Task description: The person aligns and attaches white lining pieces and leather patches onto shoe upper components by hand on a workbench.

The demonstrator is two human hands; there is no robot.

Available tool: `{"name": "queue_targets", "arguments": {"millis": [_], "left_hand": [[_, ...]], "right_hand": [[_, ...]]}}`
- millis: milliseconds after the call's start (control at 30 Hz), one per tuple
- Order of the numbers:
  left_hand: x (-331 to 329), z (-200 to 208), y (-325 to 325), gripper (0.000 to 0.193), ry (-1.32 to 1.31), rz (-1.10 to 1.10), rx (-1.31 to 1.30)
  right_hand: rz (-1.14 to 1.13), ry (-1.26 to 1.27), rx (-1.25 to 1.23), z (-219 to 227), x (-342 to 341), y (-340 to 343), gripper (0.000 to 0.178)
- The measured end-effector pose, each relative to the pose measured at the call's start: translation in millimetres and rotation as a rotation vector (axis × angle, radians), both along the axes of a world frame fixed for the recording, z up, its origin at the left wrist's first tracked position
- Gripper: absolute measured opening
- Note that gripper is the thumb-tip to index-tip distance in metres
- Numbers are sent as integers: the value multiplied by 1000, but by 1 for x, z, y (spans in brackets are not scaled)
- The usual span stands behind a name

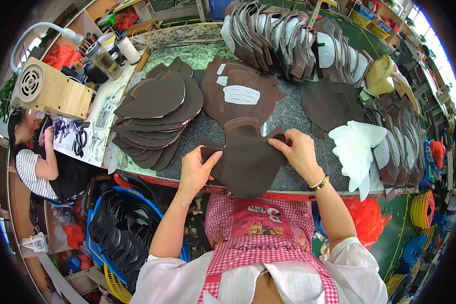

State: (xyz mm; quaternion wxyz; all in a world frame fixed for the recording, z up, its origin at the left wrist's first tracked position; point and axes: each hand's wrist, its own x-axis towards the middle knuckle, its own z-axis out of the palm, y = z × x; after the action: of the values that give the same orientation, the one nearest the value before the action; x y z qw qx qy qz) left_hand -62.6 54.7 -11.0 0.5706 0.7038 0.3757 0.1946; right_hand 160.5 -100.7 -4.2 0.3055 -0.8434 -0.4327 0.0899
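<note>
The left hand grips the left edge of a dark brown cut piece, thumb on top and fingers beneath. The right hand pinches the piece's upper right corner, fingers curled over the edge. The piece lies flat between the hands at the near edge of the counter, its lower lobe overhanging toward the body. Its long axis runs away from the person, roughly perpendicular to the line joining the hands. Both hands are in contact; neither is nearer.

Just beyond the hands, touching the held piece's far edge, lies a matching brown piece with white patches. Beyond and left of the left hand rests a fanned stack of brown pieces. Right of the right hand lie white cut pieces, overlapping a further row of brown pieces. Far beyond both hands stands a row of upright stacked pieces. Below the left hand, under the counter, a blue basket holds dark pieces.
</note>
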Motion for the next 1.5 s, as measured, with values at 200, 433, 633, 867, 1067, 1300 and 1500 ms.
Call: {"name": "queue_targets", "arguments": {"millis": [200,433,633,867,1067,1300,1500], "left_hand": [[7,8,2,24,73,7,-45],[10,7,3,26,145,11,-25],[10,13,5,31,284,12,35],[-13,3,-18,63,103,-75,1009],[-37,1,-24,101,277,-508,1030],[-16,-29,-59,39,-93,-515,1335],[9,89,-4,25,-433,-143,1151]], "right_hand": [[10,-51,-35,-3,6,6,50],[63,-149,-8,-7,-1,6,39],[461,-424,213,18,-40,12,64],[801,-400,-31,3,-61,-2,79],[1476,-153,-560,8,-72,-41,39],[673,-501,41,-18,-27,27,54],[67,105,554,-6,37,35,34]]}}
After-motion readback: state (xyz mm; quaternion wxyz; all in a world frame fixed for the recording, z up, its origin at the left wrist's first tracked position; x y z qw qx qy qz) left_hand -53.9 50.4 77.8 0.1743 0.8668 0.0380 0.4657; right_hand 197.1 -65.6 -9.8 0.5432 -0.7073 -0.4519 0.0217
